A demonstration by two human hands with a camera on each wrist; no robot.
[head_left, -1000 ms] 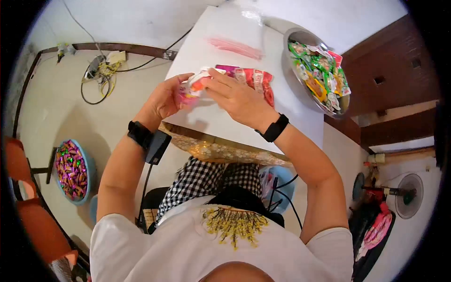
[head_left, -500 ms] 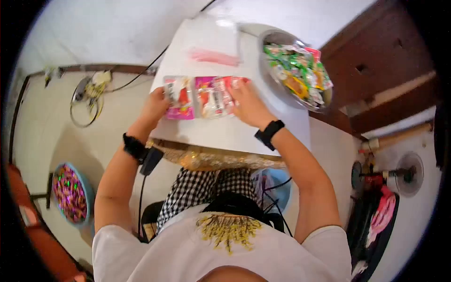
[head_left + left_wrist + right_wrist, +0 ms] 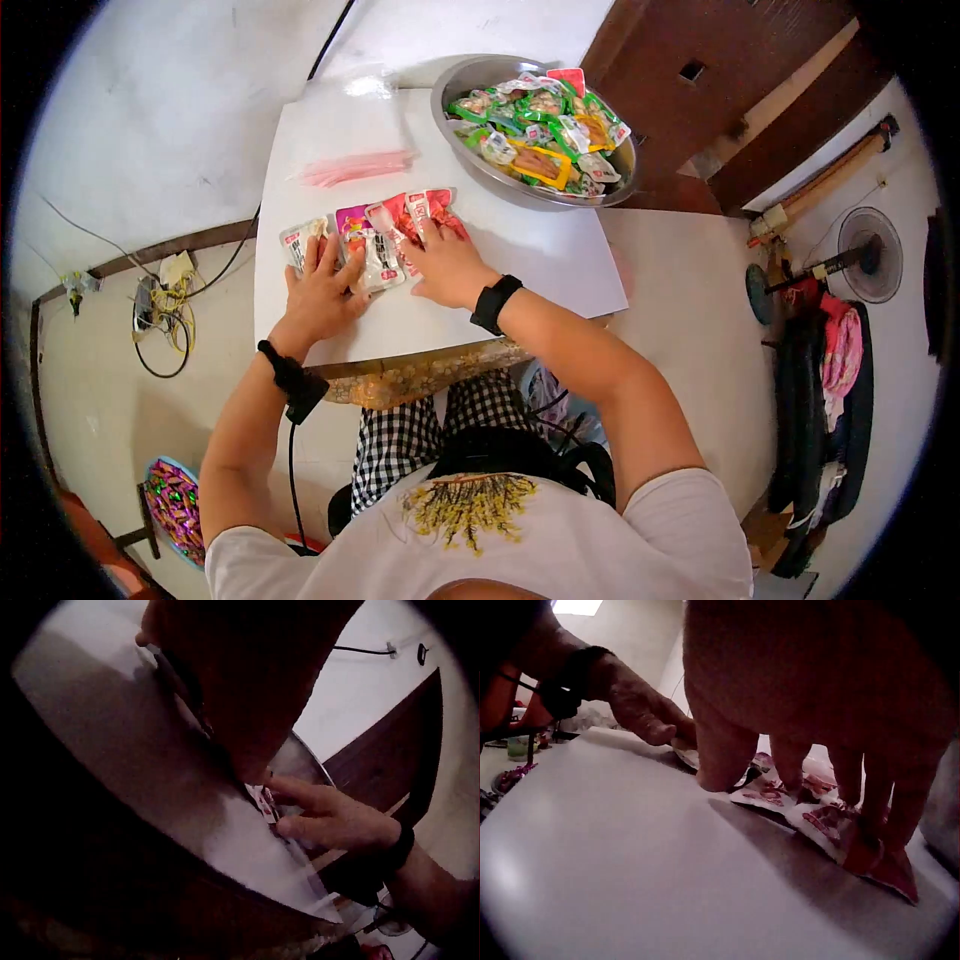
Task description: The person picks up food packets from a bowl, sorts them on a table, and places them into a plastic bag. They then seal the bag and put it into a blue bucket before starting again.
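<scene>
On the white table, flat snack packets lie in a row, partly overlapping. The left hand [image 3: 325, 295] rests on the white-and-clear packet [image 3: 305, 238] at the left end, fingers spread, covering much of it. Beside it is a packet with a purple corner [image 3: 350, 217]. The right hand [image 3: 450, 268] presses with straight, spread fingers on the red packets [image 3: 432, 203] at the right end. In the right wrist view, its fingertips stand on the red-and-white packets [image 3: 829, 825], which lie on the tabletop. Neither hand's fingers are curled round a packet.
A steel bowl [image 3: 447, 100] heaped with green, white and yellow packets [image 3: 540, 120] stands at the table's back right. Clear plastic bags with pink edges [image 3: 358, 168] lie behind the row. A blue basin of purple-wrapped pieces [image 3: 172, 510] is on the floor at left.
The packet held up in both hands a second ago now lies at the row's left end. The hands have lowered onto the row, and the head view has swung right.
</scene>
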